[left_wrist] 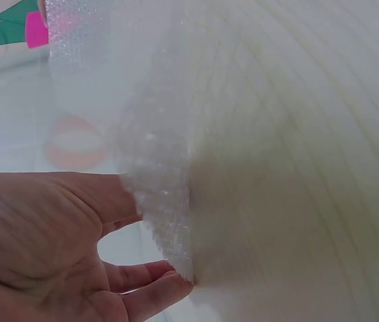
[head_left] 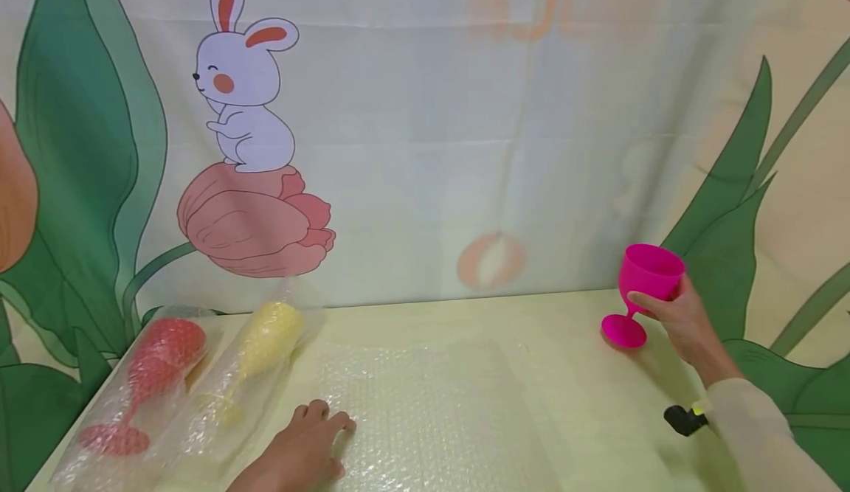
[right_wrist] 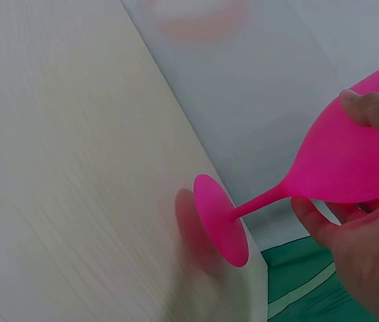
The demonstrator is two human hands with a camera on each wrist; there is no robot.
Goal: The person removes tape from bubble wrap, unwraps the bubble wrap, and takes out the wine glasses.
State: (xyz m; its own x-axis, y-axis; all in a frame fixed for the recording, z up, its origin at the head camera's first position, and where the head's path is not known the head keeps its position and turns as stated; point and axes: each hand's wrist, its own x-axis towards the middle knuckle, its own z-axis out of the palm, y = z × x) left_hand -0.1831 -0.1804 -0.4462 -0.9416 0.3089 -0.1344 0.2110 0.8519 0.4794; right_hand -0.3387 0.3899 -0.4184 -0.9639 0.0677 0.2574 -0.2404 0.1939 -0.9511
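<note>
At the right end of the table my right hand (head_left: 682, 319) grips a bright pink plastic goblet (head_left: 651, 274) by its bowl. In the right wrist view the goblet's thin stem and round foot (right_wrist: 221, 220) point down toward the table, a shadow close to the foot; whether it touches I cannot tell. My left hand (head_left: 302, 440) is at the left edge of a clear bubble wrap sheet (head_left: 432, 411) lying on the table. Seen from the left wrist, its slightly bent fingers (left_wrist: 155, 292) touch the edge of the sheet (left_wrist: 166, 208), with a gap between thumb and fingers.
Two wrapped goblets lie at the table's left side: a red goblet (head_left: 166, 348) and a yellow goblet (head_left: 268, 337), each in bubble wrap. A printed curtain (head_left: 412, 145) hangs along the back edge. A small black object (head_left: 684, 420) shows by the right sleeve.
</note>
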